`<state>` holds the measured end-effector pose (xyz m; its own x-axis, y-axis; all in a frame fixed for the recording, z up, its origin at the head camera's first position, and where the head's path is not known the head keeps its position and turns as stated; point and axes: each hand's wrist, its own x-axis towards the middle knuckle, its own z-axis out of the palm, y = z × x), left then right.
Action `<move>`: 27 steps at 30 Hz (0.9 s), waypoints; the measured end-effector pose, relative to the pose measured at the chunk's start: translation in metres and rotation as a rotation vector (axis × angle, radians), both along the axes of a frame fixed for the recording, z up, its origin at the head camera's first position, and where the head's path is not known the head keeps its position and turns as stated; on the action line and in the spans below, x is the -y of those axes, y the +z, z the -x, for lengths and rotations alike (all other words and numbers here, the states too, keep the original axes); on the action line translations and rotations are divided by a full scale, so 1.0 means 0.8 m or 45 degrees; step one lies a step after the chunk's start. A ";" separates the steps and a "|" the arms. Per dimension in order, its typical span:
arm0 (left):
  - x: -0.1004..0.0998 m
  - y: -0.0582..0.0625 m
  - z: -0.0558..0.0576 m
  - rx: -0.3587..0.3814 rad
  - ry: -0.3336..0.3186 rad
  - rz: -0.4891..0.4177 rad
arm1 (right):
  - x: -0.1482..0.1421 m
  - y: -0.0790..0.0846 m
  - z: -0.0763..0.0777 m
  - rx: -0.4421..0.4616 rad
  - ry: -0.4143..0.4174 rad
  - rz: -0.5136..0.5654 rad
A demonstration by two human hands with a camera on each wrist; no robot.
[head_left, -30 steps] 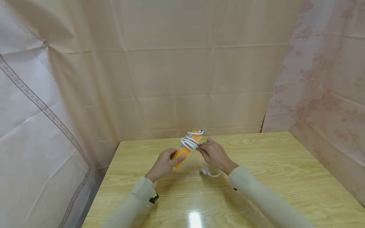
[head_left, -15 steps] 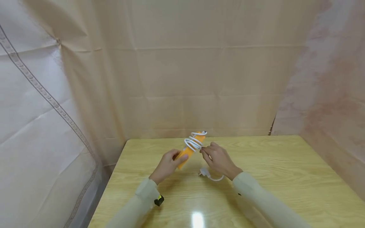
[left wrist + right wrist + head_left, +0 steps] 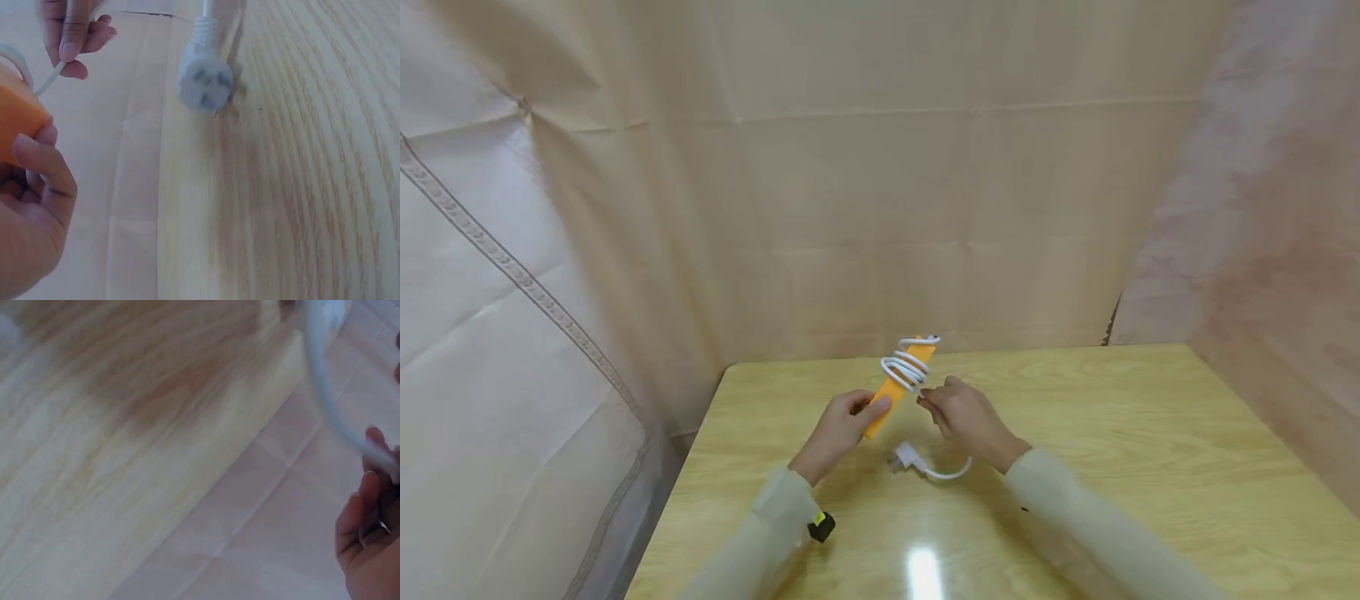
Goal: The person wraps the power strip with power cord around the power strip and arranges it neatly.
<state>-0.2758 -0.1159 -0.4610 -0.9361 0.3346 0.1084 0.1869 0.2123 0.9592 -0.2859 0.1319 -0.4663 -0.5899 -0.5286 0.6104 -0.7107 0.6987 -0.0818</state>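
My left hand grips the lower end of an orange power strip, thumb on top, and holds it tilted above the table. Loops of white cord are wound round the strip's upper half. Just right of the strip, my right hand pinches the cord, as the left wrist view also shows, with the cord running from strip to fingers. From the right hand the free cord curves down to a white three-pin plug, hanging below both hands. The strip's underside is hidden.
The wood-grain table spreads beneath both arms. A beige cloth hangs behind it, with a pale patterned cloth on the right and a whitish one on the left. A dark wrist device sits at the left cuff.
The plug has swung to the left on its short length of cord. Both hands keep their holds on strip and cord, with only slight shifts. The head view has moved a little.
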 end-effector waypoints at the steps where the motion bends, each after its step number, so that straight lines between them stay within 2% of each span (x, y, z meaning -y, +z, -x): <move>1: 0.002 -0.002 -0.001 0.000 0.015 0.015 | 0.004 -0.002 -0.004 0.026 -0.005 -0.011; 6: 0.007 -0.012 -0.006 -0.019 0.060 0.108 | 0.016 -0.009 -0.018 0.124 -0.039 -0.056; 13: -0.001 -0.010 -0.005 -0.266 0.108 0.346 | 0.010 -0.011 -0.020 0.204 -0.080 -0.061; 19: -0.006 -0.005 -0.005 -0.346 0.184 0.483 | 0.009 -0.012 -0.027 0.238 -0.089 -0.011; 24: 0.000 -0.005 -0.002 -0.350 0.318 0.544 | 0.013 -0.012 -0.032 0.328 -0.064 0.026; 27: 0.007 -0.007 0.003 -0.355 0.423 0.577 | 0.013 -0.011 -0.031 0.313 0.001 -0.002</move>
